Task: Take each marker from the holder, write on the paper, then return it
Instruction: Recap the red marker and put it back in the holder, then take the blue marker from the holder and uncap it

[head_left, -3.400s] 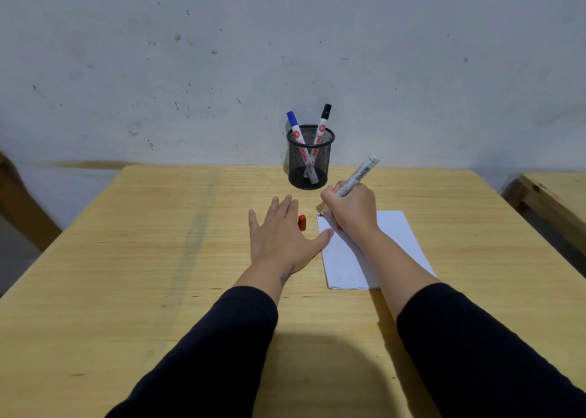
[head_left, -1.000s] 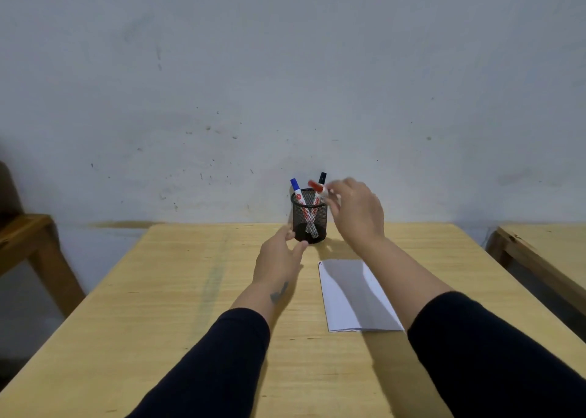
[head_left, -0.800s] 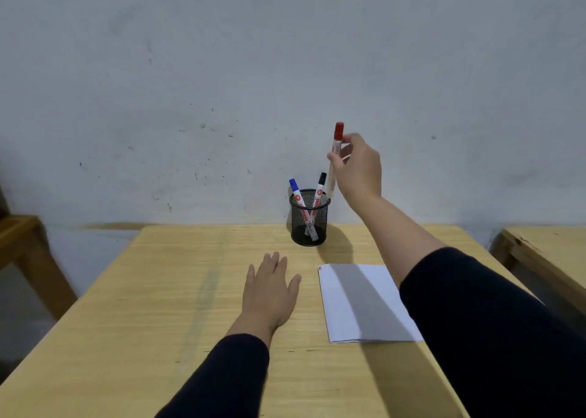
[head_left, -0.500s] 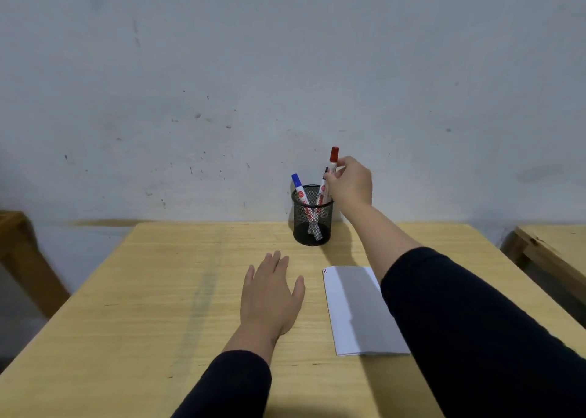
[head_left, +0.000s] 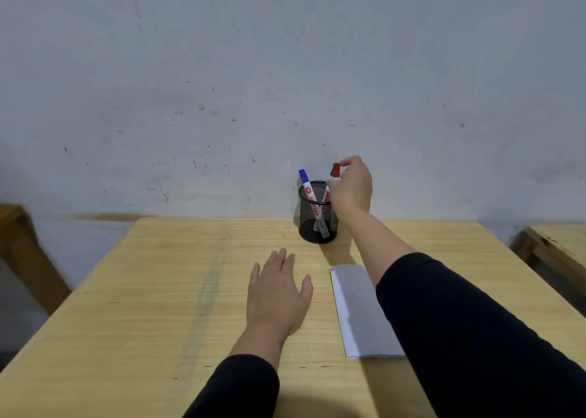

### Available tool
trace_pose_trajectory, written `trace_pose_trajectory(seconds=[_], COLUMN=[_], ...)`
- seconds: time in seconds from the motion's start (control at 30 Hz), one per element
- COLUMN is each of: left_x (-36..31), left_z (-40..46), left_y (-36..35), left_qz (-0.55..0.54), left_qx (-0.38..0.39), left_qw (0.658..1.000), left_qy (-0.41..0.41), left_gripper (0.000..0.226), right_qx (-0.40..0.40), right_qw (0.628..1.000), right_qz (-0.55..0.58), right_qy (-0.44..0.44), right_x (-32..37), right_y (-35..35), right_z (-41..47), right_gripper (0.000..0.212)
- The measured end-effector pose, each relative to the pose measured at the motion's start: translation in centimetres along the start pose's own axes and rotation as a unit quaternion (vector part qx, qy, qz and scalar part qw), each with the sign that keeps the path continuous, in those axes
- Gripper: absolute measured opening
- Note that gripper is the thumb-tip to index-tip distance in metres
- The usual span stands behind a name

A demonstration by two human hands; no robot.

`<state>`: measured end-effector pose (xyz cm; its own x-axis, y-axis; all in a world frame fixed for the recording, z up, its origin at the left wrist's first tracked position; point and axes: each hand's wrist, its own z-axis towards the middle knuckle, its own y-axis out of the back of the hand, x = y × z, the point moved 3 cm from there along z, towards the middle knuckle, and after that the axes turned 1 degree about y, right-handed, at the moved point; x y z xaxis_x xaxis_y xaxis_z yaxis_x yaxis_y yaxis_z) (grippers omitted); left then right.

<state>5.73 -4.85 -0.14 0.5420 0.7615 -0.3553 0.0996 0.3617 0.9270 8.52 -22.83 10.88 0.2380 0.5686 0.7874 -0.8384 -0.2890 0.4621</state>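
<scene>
A black mesh holder point(head_left: 318, 219) stands at the far edge of the wooden table point(head_left: 158, 290). A blue-capped marker point(head_left: 307, 186) leans in it. My right hand point(head_left: 352, 189) is above the holder's right rim, fingertips pinching the red-capped marker point(head_left: 335, 170), whose body is down inside the holder. The black marker is hidden behind that hand. The white paper point(head_left: 361, 313) lies on the table, partly under my right forearm. My left hand point(head_left: 277, 294) rests flat on the table, fingers spread, left of the paper.
A grey wall rises just behind the holder. Another wooden table point(head_left: 558, 246) stands at the right, and a wooden frame point(head_left: 22, 252) at the left.
My right hand capped the red marker, lifted it above the holder and lowered it into the holder. My left hand drew back from the holder and lies flat.
</scene>
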Motion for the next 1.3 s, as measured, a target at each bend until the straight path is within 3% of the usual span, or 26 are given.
trace_pose_trajectory(seconds=[0.17,0.37,0.7,0.83,1.0,1.17,1.3], left_x=[0.0,0.1,0.1,0.1,-0.1,-3.6,-5.8], left_z=[-0.1,0.0,0.0,0.0,0.0,0.0,0.4], left_y=[-0.1,-0.3,-0.2,-0.2,1.1,6.9,9.3], left_qz=[-0.004,-0.008,-0.004,-0.002,-0.031,-0.099,-0.17], left_qx=[-0.001,-0.009,0.017,0.026,0.057,-0.122,-0.126], left_qw=[1.0,1.0,1.0,1.0,0.998,0.986,0.965], left_qy=[0.0,0.003,0.0,-0.008,0.003,-0.053,-0.157], left_gripper=[0.06,0.06,0.06,0.059,0.058,0.049,0.033], right_qx=[0.148,0.17,0.068,0.079,0.153,0.222,0.233], right_qw=[0.979,0.963,0.993,0.992,0.983,0.971,0.97], right_qz=[-0.122,-0.206,-0.004,0.038,0.088,0.081,0.072], right_qy=[0.067,0.031,0.097,0.091,0.049,0.012,0.01], right_x=[2.1,2.1,7.5,7.5,4.2,0.5,-1.0], right_y=[-2.3,-3.2,2.9,6.6,8.6,8.9,8.6], right_z=[-0.6,-0.4,1.5,0.0,-4.0,-8.3,-10.1], right_gripper=[0.016,0.014,0.026,0.027,0.026,0.026,0.026])
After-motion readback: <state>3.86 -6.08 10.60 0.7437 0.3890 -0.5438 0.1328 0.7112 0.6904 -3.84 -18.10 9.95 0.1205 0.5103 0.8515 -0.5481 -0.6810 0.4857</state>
